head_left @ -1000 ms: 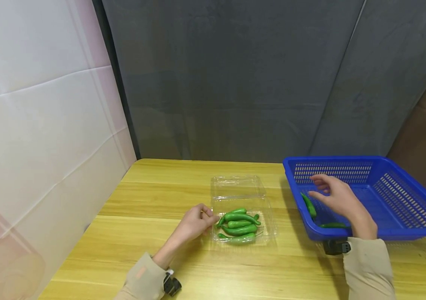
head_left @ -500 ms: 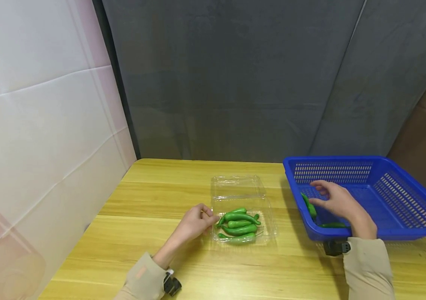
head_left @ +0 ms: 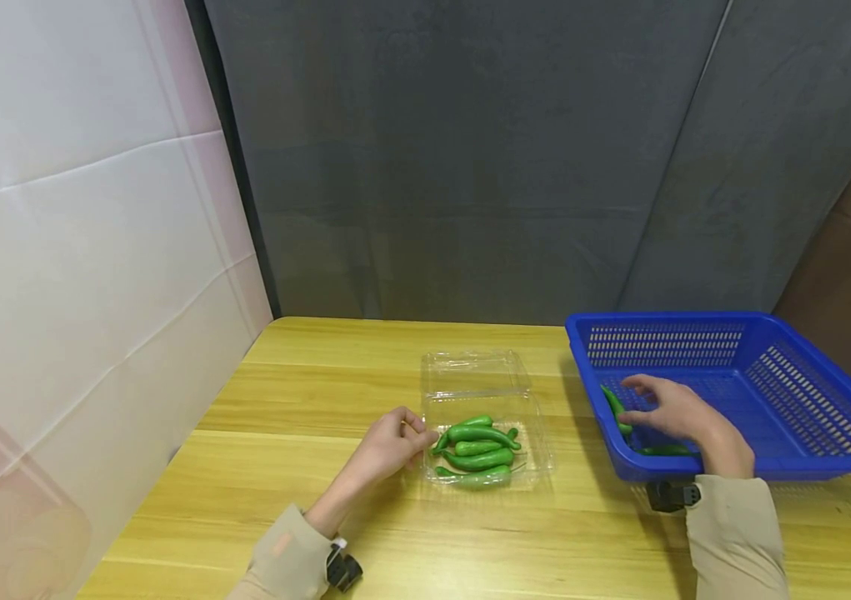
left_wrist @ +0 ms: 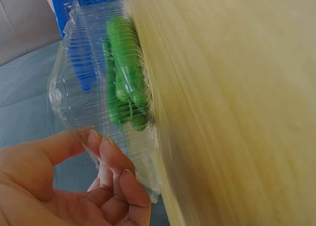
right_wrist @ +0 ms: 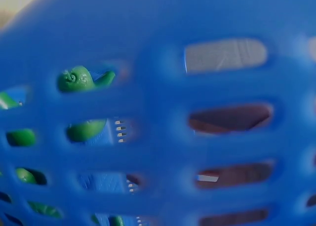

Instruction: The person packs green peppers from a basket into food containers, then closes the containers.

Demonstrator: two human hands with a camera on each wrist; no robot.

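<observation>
A clear plastic clamshell box (head_left: 473, 373) lies with its lid folded back on the table, and several green chili peppers (head_left: 479, 447) are in its base. My left hand (head_left: 383, 450) pinches the box's left edge between thumb and fingertips, as the left wrist view shows close up. To the right, my right hand (head_left: 680, 410) reaches over the near side of the blue plastic basket (head_left: 743, 400), thumb and fingers spread apart. A green pepper (head_left: 612, 402) lies along the basket's left wall, right at that thumb. Another pepper (head_left: 667, 450) is under the wrist, partly hidden.
The basket's slotted wall fills the right wrist view, with green peppers (right_wrist: 79, 80) showing through the slots. Grey cloth (head_left: 440, 167) hangs behind the wooden table (head_left: 335, 367). A white sheet (head_left: 95, 250) stands along the left side.
My right hand has lowered inside the basket, toward the pepper at the left wall, with its fingers still apart. The left hand and the box have stayed in place.
</observation>
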